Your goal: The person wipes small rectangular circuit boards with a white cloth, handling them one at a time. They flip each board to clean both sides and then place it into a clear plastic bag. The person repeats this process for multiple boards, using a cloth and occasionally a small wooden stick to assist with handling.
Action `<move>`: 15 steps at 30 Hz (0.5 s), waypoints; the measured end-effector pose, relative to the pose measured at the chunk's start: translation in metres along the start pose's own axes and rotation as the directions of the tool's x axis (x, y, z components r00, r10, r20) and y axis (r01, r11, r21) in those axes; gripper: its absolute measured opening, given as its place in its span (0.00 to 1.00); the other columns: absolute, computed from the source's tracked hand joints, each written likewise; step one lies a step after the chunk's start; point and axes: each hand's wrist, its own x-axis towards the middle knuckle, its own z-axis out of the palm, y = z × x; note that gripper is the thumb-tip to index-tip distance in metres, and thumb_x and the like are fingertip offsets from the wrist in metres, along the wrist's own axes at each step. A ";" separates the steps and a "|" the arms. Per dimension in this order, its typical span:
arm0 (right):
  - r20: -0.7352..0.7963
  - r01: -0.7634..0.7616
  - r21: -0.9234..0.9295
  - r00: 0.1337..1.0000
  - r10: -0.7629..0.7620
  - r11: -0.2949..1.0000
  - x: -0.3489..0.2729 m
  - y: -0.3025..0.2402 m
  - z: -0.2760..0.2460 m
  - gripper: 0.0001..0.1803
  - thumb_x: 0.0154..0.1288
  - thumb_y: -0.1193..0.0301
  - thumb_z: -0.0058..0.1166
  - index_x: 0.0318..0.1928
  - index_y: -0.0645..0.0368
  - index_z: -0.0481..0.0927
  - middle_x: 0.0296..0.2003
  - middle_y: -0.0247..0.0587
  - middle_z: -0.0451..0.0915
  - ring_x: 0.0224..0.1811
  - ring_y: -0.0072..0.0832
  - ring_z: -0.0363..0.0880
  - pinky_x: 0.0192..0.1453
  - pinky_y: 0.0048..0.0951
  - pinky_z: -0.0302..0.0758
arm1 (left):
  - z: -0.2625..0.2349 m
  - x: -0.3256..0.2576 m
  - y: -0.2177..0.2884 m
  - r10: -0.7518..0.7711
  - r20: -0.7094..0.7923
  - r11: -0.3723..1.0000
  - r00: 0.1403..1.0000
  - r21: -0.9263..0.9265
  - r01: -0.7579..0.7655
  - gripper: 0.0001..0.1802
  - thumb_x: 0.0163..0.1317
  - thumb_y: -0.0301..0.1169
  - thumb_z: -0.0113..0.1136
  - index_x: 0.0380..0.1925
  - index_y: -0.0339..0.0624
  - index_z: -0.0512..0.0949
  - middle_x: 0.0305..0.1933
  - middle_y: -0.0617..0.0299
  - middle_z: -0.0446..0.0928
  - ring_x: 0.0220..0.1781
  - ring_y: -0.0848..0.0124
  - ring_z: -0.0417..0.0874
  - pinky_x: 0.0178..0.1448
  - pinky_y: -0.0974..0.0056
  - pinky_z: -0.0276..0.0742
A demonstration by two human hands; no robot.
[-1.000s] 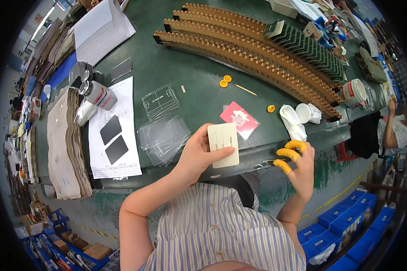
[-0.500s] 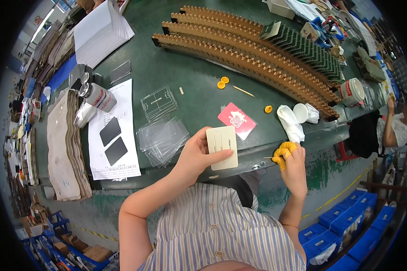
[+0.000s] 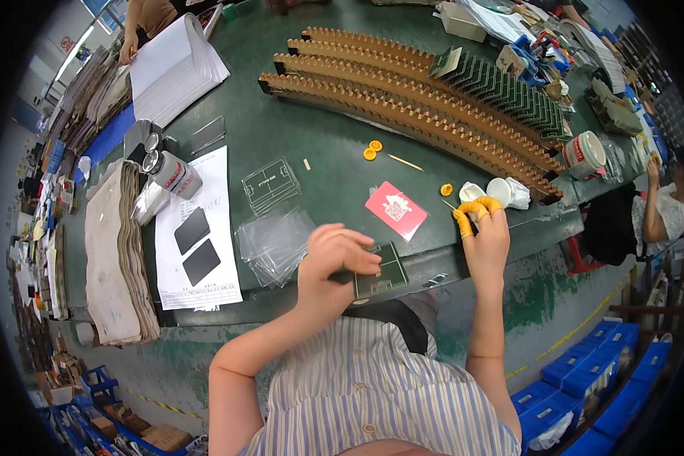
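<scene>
My left hand grips a small dark green board by its left edge, holding it flat over the near edge of the green table. My right hand wears yellow finger cots. Its fingers are bunched together and bent down onto the table edge, just beside two white caps and a small orange ring. I see nothing in that hand. A red card lies between my hands.
Clear plastic covers and a white sheet with two dark rectangles lie left of my hands. Curved brown slotted racks span the far side, one holding several green boards. Another person sits at right; blue bins stand below.
The board in my left hand has turned from its pale face to its green face and dropped lower. My right hand went from spread fingers to bunched and moved up onto the table edge.
</scene>
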 end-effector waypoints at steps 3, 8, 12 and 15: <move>-0.045 -0.063 0.045 0.997 0.065 0.997 -0.002 0.000 0.000 0.15 0.54 0.71 0.61 0.44 0.60 0.78 0.40 0.41 0.76 0.40 0.35 0.74 0.43 0.33 0.71 | -0.004 -0.003 0.012 0.191 -0.056 0.939 0.980 0.302 -0.165 0.09 0.37 0.26 0.69 0.18 0.53 0.78 0.29 0.72 0.80 0.46 0.65 0.78 0.62 0.53 0.51; 0.142 -0.318 0.499 0.948 0.285 0.806 -0.014 -0.018 -0.020 0.22 0.59 0.72 0.58 0.54 0.59 0.72 0.38 0.35 0.76 0.34 0.21 0.73 0.36 0.20 0.68 | -0.005 -0.011 0.013 0.339 -0.057 0.828 0.939 0.491 -0.269 0.07 0.36 0.32 0.69 0.16 0.59 0.79 0.37 0.73 0.80 0.55 0.62 0.70 0.62 0.53 0.46; 0.243 -0.305 0.768 0.952 0.184 0.563 -0.024 -0.040 -0.028 0.24 0.62 0.74 0.55 0.59 0.60 0.67 0.32 0.32 0.77 0.30 0.15 0.70 0.35 0.18 0.67 | -0.003 -0.017 0.009 0.384 -0.097 0.793 0.918 0.544 -0.274 0.07 0.35 0.37 0.70 0.15 0.65 0.80 0.45 0.70 0.76 0.60 0.58 0.61 0.60 0.50 0.46; 0.314 -0.309 0.809 0.946 0.077 0.500 -0.027 -0.052 -0.031 0.25 0.62 0.75 0.54 0.59 0.61 0.65 0.31 0.34 0.77 0.28 0.16 0.69 0.34 0.19 0.66 | -0.003 -0.022 0.008 0.422 -0.108 0.763 0.900 0.578 -0.289 0.07 0.35 0.40 0.71 0.16 0.70 0.80 0.47 0.70 0.73 0.61 0.57 0.57 0.59 0.48 0.46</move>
